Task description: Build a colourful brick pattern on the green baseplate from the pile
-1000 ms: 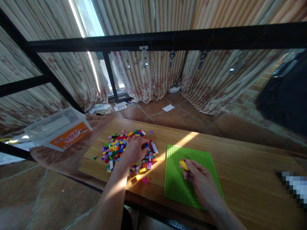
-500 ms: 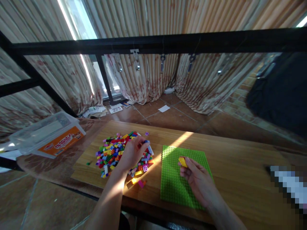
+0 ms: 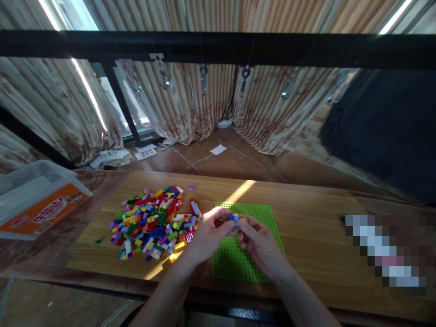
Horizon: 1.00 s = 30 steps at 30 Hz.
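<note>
Meeting just below the centre of the frame, the two hands are brought close together; a blue brick [image 3: 234,218] is pinched by the left hand [image 3: 213,231], thumb and forefinger closed down to its width; a yellow brick [image 3: 243,220], mostly hidden, is gripped between thumb and fingers by the right hand [image 3: 262,245]; the two bricks are held right beside each other, though whether they are locked together cannot be told.

Both are held over the upper part of the green plate [image 3: 226,263], which is laid flat on the table [image 3: 316,227] at lower centre; studs are shown across its exposed surface, and part of it is covered by the hands; as for progress, only these two bricks can be made out in the fingers, and anything built there is too small to judge; the great bulk is left loose in the heap [image 3: 153,222], spread at lower left in mixed colours.

A purple brick [image 3: 191,187] is set apart above the heap's right side; a small green brick [image 3: 97,241] is seen off its left edge; at far left, a clear tub [image 3: 44,204] with an orange label is cut off by the frame.
</note>
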Each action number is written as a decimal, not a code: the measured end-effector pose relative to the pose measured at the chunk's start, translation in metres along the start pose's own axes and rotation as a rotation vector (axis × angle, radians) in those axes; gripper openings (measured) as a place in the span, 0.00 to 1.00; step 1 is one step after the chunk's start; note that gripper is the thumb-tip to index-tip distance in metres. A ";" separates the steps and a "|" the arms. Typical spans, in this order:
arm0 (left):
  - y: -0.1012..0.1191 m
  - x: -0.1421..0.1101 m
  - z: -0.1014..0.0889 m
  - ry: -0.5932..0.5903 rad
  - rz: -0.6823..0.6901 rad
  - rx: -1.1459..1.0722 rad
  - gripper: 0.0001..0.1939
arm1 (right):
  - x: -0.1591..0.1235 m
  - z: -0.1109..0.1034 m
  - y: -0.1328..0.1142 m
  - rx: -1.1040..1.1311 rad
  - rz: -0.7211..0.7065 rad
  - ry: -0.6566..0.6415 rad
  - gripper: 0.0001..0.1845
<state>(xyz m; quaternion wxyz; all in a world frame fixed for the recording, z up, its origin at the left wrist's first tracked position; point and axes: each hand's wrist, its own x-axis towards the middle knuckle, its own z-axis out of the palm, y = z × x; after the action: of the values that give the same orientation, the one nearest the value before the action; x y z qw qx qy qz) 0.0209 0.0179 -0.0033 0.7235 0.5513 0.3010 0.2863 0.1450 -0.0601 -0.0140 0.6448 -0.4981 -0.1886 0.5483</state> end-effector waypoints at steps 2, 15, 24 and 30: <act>-0.002 0.000 0.000 -0.016 0.004 0.016 0.11 | 0.001 -0.001 0.002 -0.078 -0.043 0.023 0.18; 0.009 -0.004 -0.013 -0.031 -0.015 -0.026 0.12 | -0.002 -0.004 -0.002 -0.216 -0.082 -0.034 0.15; 0.034 -0.003 -0.082 0.446 0.218 -0.236 0.13 | -0.005 0.009 0.028 -0.978 -0.407 -0.104 0.06; 0.032 -0.006 -0.080 0.378 0.193 -0.127 0.13 | -0.007 0.026 0.043 -0.989 -0.463 -0.199 0.14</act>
<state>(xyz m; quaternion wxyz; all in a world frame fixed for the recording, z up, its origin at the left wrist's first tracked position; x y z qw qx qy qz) -0.0458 0.0708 0.0115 0.6569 0.4674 0.3585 0.4707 0.0995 -0.0588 -0.0371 0.4168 -0.6328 -0.5881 0.2828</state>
